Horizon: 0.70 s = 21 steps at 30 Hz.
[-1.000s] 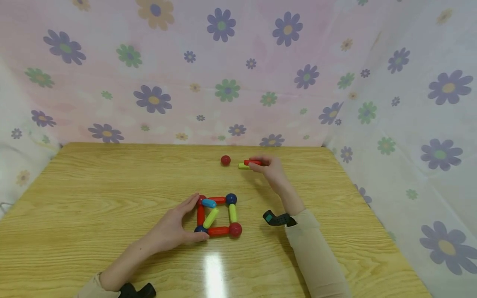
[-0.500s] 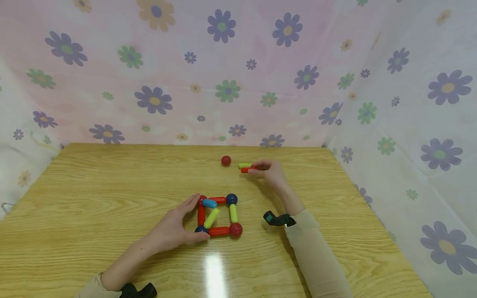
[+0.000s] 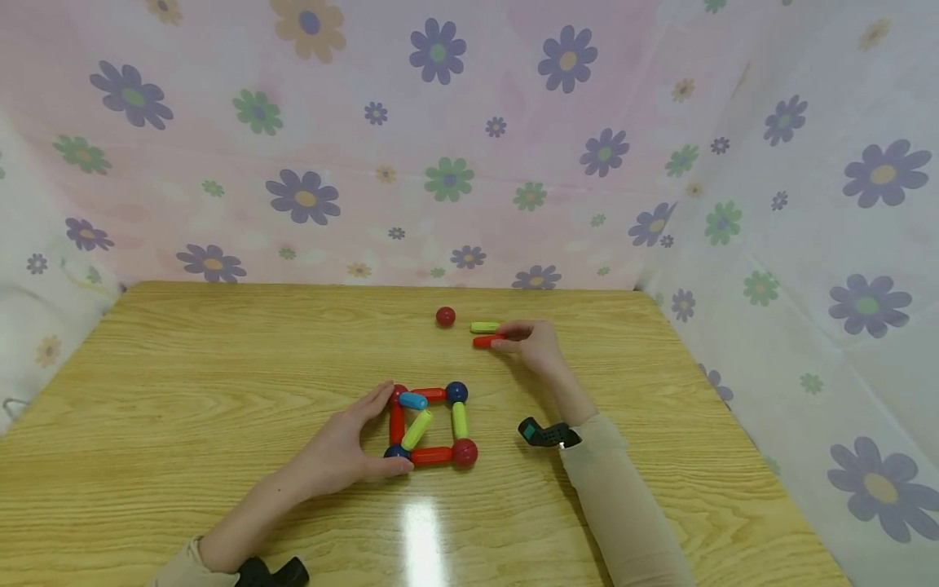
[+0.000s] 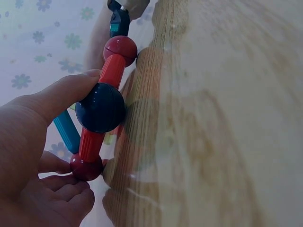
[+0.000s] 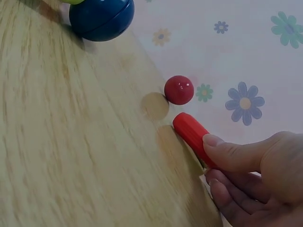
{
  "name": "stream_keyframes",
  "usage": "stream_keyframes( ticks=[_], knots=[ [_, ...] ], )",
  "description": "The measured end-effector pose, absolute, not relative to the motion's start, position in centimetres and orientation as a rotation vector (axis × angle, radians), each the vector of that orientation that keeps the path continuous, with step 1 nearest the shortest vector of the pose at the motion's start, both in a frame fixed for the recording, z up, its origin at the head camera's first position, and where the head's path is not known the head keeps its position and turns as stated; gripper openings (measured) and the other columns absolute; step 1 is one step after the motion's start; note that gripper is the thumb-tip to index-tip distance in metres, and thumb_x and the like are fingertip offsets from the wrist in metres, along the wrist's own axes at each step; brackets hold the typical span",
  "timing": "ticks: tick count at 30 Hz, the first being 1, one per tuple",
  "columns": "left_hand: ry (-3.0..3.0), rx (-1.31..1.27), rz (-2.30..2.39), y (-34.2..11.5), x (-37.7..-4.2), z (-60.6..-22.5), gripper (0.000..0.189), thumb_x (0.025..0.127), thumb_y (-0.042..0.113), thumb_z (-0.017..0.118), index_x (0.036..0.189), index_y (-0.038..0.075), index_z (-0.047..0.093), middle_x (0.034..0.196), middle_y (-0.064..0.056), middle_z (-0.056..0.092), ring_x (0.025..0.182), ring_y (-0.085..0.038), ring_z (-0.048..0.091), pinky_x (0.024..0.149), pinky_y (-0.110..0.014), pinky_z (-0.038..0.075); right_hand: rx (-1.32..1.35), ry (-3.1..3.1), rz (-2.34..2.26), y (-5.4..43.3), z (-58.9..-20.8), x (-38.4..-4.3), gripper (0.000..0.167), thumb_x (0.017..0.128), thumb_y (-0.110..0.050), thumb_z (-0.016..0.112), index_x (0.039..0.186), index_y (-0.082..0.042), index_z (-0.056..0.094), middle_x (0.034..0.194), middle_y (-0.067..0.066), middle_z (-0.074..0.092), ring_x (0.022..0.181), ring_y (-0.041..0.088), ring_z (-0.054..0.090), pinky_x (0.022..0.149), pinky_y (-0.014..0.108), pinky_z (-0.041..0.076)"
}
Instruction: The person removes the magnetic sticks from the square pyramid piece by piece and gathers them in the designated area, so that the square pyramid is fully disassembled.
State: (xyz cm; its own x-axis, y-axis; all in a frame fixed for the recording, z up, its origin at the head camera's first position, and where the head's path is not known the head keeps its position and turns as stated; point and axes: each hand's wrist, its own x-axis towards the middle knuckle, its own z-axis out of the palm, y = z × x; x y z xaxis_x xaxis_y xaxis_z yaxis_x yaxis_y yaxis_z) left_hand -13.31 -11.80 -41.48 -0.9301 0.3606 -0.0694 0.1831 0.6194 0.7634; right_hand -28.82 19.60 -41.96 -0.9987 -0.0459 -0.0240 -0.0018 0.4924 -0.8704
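A square of magnetic sticks and balls (image 3: 431, 456) lies on the table, with red and dark blue balls at its corners. From its two left balls rise a light blue stick (image 3: 413, 400) and a yellow-green stick (image 3: 416, 430), both tilted in the head view. My left hand (image 3: 330, 448) grips that left side, thumb at the near blue ball (image 4: 100, 108) and fingers at the far red ball (image 4: 86, 167). Farther back, my right hand (image 3: 535, 346) pinches a red magnetic stick (image 5: 191, 135) between thumb and fingers, low over the table or touching it; I cannot tell which.
Just behind the held stick lies a loose yellow-green stick (image 3: 483, 327). A loose red ball (image 3: 445, 317) sits to its left. Flowered cloth (image 3: 447, 220) hangs behind the wooden table (image 3: 220, 350) and along its right side.
My right hand has brought the red stick toward me, from above the yellow-green stick to in front of it. The left hand and the square stay in place.
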Motion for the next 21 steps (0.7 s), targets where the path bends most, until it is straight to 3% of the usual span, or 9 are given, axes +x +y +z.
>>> stream_keyframes(
  ticks=[21],
  knots=[
    [2.612, 0.446, 1.220, -11.75, -13.37, -41.64, 0.112, 0.074, 0.056, 0.083, 0.159, 0.011, 0.026, 0.165, -0.011, 0.023, 0.150, -0.040, 0.025, 0.115, -0.063, 0.030, -0.080, 2.757, -1.508, 19.66, -42.73, -29.06, 0.021, 0.087, -0.019, 0.080, 0.104, -0.008, 0.076, 0.109, 0.010, 0.071, 0.100, 0.025, 0.061, 0.085, 0.032, 0.048]
  ],
)
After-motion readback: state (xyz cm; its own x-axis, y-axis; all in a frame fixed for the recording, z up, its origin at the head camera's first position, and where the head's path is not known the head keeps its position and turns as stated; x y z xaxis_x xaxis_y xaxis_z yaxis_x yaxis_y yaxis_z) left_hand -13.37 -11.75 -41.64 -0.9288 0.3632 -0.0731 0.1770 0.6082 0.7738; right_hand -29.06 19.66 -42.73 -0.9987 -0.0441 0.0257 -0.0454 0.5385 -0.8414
